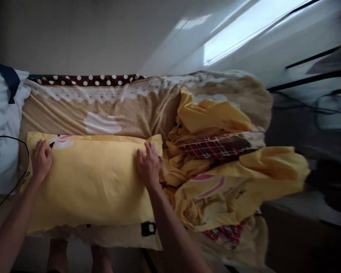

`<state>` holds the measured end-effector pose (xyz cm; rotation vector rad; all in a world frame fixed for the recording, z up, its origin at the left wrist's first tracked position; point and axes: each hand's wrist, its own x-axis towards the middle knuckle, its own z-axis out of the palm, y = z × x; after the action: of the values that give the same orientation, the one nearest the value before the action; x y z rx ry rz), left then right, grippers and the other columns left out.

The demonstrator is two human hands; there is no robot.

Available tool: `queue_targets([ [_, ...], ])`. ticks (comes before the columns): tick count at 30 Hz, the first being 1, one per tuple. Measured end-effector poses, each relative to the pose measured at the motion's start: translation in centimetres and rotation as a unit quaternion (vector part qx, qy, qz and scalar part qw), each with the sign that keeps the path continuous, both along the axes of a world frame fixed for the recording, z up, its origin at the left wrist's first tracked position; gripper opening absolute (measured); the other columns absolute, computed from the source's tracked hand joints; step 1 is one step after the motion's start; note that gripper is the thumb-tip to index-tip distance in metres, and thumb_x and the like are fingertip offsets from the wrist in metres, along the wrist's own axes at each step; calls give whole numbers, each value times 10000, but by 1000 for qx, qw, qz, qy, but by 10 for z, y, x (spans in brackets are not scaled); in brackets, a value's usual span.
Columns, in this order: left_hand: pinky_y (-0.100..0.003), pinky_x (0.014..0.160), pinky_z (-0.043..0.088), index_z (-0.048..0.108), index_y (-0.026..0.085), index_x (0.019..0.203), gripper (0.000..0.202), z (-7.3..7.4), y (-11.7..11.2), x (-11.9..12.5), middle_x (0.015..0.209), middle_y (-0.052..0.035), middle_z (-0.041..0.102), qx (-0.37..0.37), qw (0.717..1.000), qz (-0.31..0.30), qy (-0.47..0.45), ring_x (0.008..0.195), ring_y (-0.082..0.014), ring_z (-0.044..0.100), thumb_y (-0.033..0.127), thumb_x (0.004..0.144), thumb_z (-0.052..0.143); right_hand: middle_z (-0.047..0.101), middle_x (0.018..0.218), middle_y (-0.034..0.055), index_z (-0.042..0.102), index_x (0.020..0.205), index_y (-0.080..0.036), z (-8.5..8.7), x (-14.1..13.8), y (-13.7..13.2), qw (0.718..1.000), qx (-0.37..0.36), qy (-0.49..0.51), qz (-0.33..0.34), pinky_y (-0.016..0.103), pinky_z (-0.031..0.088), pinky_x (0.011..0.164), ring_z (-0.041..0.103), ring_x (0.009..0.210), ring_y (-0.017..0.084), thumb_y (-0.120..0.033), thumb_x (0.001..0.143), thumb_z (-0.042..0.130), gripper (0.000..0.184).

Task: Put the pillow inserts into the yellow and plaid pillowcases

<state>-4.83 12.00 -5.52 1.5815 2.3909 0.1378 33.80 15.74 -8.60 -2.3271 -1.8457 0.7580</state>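
Observation:
A plump yellow pillow (96,182) lies flat across the near side of the bed, with a pink, white and black print at its upper left corner. My left hand (41,159) rests on its left end, fingers stretched out over the fabric. Near the right end, my right hand (149,161) presses on the pillow with its fingers spread. Just right of that hand is a crumpled heap of yellow printed bedding (218,189), with red plaid cloth (213,148) showing among the folds.
A beige blanket (59,112) covers the bed against the wall. White bedding (2,113) with a dark band is piled at the left, and a black cable (17,139) runs across it. Dark metal bars (309,79) stand beyond the bed's right end.

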Motion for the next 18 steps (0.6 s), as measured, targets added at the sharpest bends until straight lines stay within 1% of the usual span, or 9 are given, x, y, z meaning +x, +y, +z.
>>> queue_targets([
  [1,-500,1190,279,492,111,1412,493,6,-12,20,1505,-189,476,45,998,-28,-16,1443,-262,386,323,982,377,371,1568,203,392,1484,-97,9,-21,-20,1000,28,5,12,512,258,1126,326,1469,290,-318,997,341,537],
  [3,-460,1210,254,420,163,1476,516,15,-47,62,1541,-162,436,97,990,-95,-48,1474,-231,336,313,983,404,472,1517,153,340,1530,-188,23,-65,-68,985,124,55,102,453,277,1126,382,1444,258,-271,982,383,556],
  [5,-469,1224,211,354,203,1521,564,15,-90,95,1548,-156,427,83,982,-162,-57,1485,-233,314,279,969,443,530,1479,102,271,1561,-261,28,-94,-116,957,159,105,218,394,251,1147,435,1411,215,-231,968,429,614],
  [7,-507,1228,164,389,231,1508,567,6,-135,102,1537,-169,437,51,985,-165,-18,1478,-265,325,293,954,490,588,1427,72,276,1557,-290,19,-95,-152,948,167,106,250,353,231,1148,492,1363,188,-223,960,472,632],
  [9,-569,1210,164,438,203,1480,549,-7,-173,79,1531,-204,431,43,994,-93,24,1486,-314,298,335,949,491,606,1405,88,334,1536,-275,1,-64,-172,965,153,67,202,371,223,1150,519,1337,206,-254,955,485,600],
  [12,-549,1182,271,424,108,1476,613,-25,-207,8,1533,-243,411,29,997,69,-6,1478,-330,311,429,953,419,516,1481,155,439,1479,-207,-31,12,-176,995,95,24,32,477,236,1155,468,1378,275,-430,964,391,563],
  [15,-491,1092,425,506,110,1402,630,-30,-208,-53,1386,-217,586,-65,969,196,-134,1344,-331,509,511,929,397,496,1468,231,382,1487,-81,-49,70,-166,978,-7,71,-195,520,338,1110,453,1372,345,-722,835,377,914],
  [16,-482,1057,461,548,122,1357,621,-29,-201,-64,1316,-201,641,-85,953,238,-169,1290,-334,559,534,911,419,527,1430,244,369,1483,-54,-51,79,-162,965,-26,103,-240,508,378,1087,480,1342,355,-797,761,406,1037],
  [18,-451,1010,507,606,146,1281,594,-22,-182,-67,1233,-172,694,-74,916,315,-238,1222,-320,612,563,880,470,598,1344,227,419,1442,-54,-50,79,-156,950,-24,160,-267,467,441,1043,540,1273,343,-874,665,420,1129],
])
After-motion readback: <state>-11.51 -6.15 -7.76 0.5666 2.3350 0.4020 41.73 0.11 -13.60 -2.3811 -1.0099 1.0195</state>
